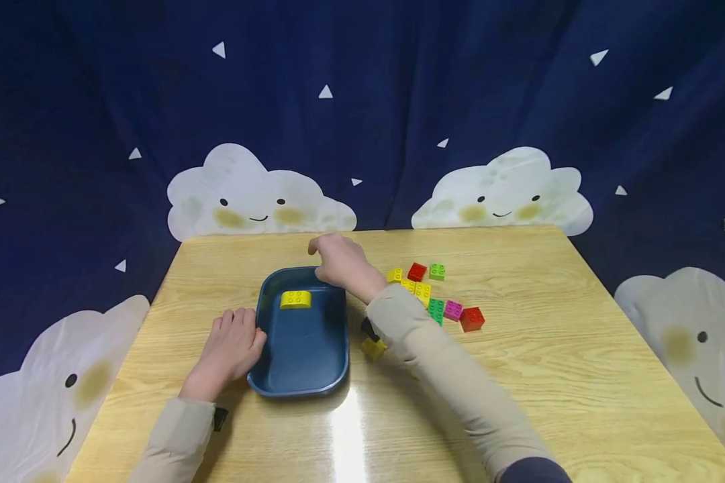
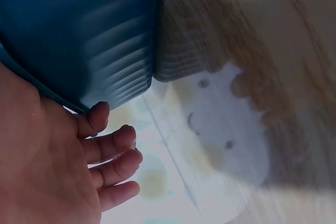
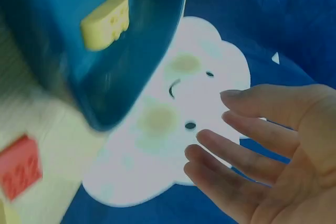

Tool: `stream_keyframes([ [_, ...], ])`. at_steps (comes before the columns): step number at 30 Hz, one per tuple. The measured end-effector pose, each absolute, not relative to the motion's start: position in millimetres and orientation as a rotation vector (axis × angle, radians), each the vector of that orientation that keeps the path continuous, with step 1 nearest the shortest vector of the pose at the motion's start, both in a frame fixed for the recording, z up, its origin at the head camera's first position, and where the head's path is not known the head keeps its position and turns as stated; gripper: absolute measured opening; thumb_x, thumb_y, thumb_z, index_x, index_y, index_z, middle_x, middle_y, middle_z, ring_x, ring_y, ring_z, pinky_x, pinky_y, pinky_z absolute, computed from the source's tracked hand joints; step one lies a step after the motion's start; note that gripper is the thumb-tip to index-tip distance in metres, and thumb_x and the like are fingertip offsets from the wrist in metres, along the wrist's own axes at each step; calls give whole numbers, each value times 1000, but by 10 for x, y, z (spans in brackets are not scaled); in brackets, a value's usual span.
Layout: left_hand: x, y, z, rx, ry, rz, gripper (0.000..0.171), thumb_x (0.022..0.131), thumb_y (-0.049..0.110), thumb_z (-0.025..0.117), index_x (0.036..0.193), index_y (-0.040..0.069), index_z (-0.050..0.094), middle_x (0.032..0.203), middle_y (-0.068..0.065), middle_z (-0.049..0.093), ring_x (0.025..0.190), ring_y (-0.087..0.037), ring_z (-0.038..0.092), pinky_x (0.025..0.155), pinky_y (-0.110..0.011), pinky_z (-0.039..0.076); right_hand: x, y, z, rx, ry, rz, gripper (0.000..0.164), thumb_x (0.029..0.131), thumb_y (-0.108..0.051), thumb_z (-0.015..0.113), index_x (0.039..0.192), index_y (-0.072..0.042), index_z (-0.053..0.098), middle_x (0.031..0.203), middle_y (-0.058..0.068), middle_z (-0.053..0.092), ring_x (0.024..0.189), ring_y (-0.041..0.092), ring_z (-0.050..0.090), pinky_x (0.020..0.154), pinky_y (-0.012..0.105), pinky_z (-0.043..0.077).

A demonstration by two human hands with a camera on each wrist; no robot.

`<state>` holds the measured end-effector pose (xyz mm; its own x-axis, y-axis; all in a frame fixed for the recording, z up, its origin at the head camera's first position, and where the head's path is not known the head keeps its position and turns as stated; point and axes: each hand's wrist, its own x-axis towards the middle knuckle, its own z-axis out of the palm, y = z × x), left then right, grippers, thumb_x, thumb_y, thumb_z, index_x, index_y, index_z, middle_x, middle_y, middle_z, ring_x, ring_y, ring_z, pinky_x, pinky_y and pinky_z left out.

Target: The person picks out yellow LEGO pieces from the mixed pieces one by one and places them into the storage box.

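A dark blue tray [image 1: 302, 362] stands on the table with one yellow block [image 1: 295, 300] inside, toward its far end. Against the tray's left side rests my left hand [image 1: 232, 342], its fingers loosely bent. In the left wrist view those fingers [image 2: 118, 166] lie beside the tray's outer wall [image 2: 121, 61], with nothing held. My right hand [image 1: 341, 261] hovers over the tray's far right corner. Seen in the right wrist view, its fingers [image 3: 236, 156] are spread and relaxed, and the palm is bare. The same yellow block [image 3: 106, 22] shows inside the tray there.
Right of the tray lie several toy bricks, among them a red brick [image 1: 472, 319], a magenta brick [image 1: 453, 310], a dark green brick [image 1: 436, 310] and a light green brick [image 1: 438, 272]. My right forearm [image 1: 459, 382] partly covers this group. A curtain [image 1: 374, 100] hangs behind the table.
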<state>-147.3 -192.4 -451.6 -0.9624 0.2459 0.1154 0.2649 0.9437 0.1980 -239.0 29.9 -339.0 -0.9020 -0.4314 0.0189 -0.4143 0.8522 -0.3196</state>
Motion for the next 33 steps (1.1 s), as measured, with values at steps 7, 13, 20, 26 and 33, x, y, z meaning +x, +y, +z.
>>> stream_keyframes([
  [7,-1475,-1934,-4547,-405,-2992,-314,18,87,19,38,89,2,44,85,-11,43,84,-32,38,75,-45,30,-2401,766,-3323,-608,3010,-551,38,75,-9,63,113,-11,65,107,6,63,94,20,58,72,36,49],
  [13,-1479,-1923,-4543,-401,-2995,-319,18,88,19,38,89,2,44,84,-10,42,83,-32,37,74,-44,30,-2405,1213,-3370,-498,3049,-616,34,76,-8,64,109,-8,66,102,10,64,87,24,58,68,36,49],
  [20,-1461,-1923,-4537,-394,-2991,-323,18,87,19,39,89,2,44,84,-10,42,82,-32,37,74,-43,29,-2392,1662,-3629,-307,3053,-570,34,76,-11,66,110,-4,65,98,13,65,84,26,58,69,39,48],
  [26,-1449,-1923,-4541,-389,-3002,-321,19,87,20,39,90,2,44,85,-10,43,82,-32,37,74,-44,29,-2326,1899,-3914,-167,2993,-559,36,79,-13,66,113,1,64,104,16,64,80,26,57,70,40,48],
  [33,-1450,-1915,-4541,-388,-2984,-320,18,87,19,39,89,2,43,83,-10,42,81,-31,37,73,-43,29,-2301,1997,-4180,-42,2976,-581,37,81,-17,66,112,2,63,104,17,63,72,25,55,61,36,46],
])
